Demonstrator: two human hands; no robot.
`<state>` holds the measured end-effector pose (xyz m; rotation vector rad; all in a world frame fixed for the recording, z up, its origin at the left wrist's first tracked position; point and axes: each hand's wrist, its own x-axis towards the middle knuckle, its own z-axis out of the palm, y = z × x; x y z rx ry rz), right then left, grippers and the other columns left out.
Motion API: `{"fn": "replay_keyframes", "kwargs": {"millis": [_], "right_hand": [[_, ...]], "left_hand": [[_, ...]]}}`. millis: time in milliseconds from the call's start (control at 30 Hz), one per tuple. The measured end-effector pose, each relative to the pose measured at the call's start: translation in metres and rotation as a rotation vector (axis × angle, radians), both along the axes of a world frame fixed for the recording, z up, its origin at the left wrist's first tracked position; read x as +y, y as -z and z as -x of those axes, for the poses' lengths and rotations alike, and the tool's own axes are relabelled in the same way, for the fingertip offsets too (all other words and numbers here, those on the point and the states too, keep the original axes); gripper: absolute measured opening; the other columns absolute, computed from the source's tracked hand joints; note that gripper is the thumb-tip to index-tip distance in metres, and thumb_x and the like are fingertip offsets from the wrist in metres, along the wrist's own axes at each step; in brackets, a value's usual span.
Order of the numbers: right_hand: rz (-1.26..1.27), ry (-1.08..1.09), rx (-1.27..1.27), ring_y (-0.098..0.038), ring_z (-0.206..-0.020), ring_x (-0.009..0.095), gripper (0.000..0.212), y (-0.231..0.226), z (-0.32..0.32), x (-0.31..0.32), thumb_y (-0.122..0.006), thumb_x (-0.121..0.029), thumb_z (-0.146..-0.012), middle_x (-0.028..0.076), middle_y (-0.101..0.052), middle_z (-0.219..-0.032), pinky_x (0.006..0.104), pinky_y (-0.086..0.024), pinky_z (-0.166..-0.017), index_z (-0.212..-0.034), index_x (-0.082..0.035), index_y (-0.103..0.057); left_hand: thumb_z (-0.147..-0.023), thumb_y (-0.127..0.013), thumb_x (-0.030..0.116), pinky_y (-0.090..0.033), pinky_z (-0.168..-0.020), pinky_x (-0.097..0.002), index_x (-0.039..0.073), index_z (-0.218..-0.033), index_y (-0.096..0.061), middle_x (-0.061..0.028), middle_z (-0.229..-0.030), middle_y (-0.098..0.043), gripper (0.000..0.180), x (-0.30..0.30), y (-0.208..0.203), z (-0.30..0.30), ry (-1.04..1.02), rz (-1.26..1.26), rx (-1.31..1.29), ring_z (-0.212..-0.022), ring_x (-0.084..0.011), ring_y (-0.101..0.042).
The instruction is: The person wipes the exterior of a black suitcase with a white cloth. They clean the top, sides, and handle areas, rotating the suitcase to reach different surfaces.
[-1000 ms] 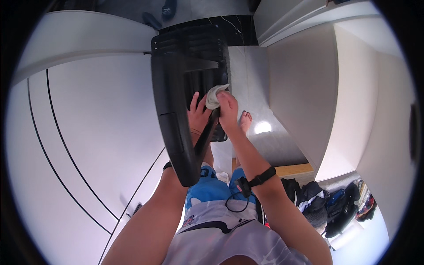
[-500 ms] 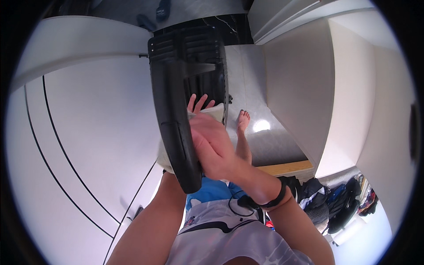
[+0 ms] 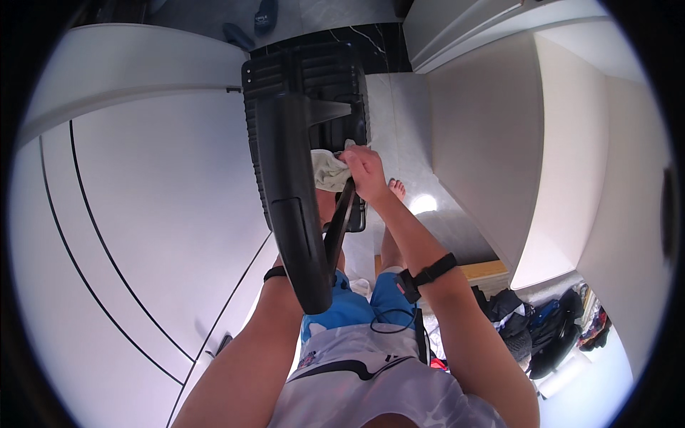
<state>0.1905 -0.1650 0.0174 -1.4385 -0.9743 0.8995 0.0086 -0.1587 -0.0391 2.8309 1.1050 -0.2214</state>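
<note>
A black ribbed suitcase (image 3: 300, 64) stands in front of me, its pull-out handle (image 3: 285, 185) raised toward me. The handle's thick grip hides part of what lies behind it. Between the handle and the case hangs a pale, crumpled cloth (image 3: 329, 170). My right hand (image 3: 365, 172) pinches the cloth's right edge, close to the top of one handle rod (image 3: 341, 221). Behind the grip, my left hand (image 3: 325, 205) is just below the cloth; its fingers are hidden by cloth and handle.
White panels (image 3: 157, 214) with dark lines stand at the left. A pale cabinet (image 3: 485, 143) is at the right. Dark slippers (image 3: 265, 17) lie beyond the suitcase. A heap of clothes (image 3: 542, 328) sits at the lower right. My bare foot (image 3: 397, 188) is beside the suitcase.
My right hand has moved from beside the grip up and away to the cloth's edge. The cloth has shifted farther off, and my left fingers no longer show above it.
</note>
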Motion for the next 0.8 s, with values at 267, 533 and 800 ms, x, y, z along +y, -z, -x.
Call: {"fn": "replay_keyframes", "kwargs": {"millis": [267, 533, 800], "right_hand": [[0.402, 0.443, 0.349, -0.063, -0.085, 0.018, 0.04, 0.018, -0.006, 0.03, -0.051, -0.035, -0.106, 0.012, -0.069, -0.087, 0.0344, -0.049, -0.08, -0.102, 0.001, -0.068], [0.245, -0.109, 0.318, -0.067, -0.103, 0.024, 0.031, 0.009, 0.001, 0.015, -0.065, -0.024, -0.099, 0.011, -0.071, -0.117, 0.0354, -0.051, -0.094, -0.121, -0.002, -0.069], [0.321, -0.284, -0.397, -0.066, -0.111, 0.029, 0.029, -0.003, -0.029, 0.023, -0.074, -0.031, -0.087, 0.008, -0.072, -0.115, 0.0415, -0.053, -0.093, -0.111, -0.016, -0.077]], "left_hand": [[-0.086, -0.055, 0.052, -0.003, -0.121, -0.071, 0.028, -0.138, -0.063, -0.0043, -0.154, -0.049, 0.058, 0.005, -0.017, -0.006, 0.004, -0.048, -0.297, -0.15, -0.0343, -0.034], [-0.086, -0.056, 0.053, -0.005, -0.119, -0.0744, 0.026, -0.131, -0.065, -0.0094, -0.143, -0.052, 0.053, 0.006, -0.02, -0.005, 0.022, -0.076, -0.223, -0.147, -0.0368, -0.034], [-0.082, -0.062, 0.051, -0.006, -0.119, -0.0745, 0.028, -0.134, -0.064, -0.0083, -0.142, -0.052, 0.058, 0.003, -0.023, -0.006, -0.001, -0.007, -0.305, -0.148, -0.0367, -0.032]]}}
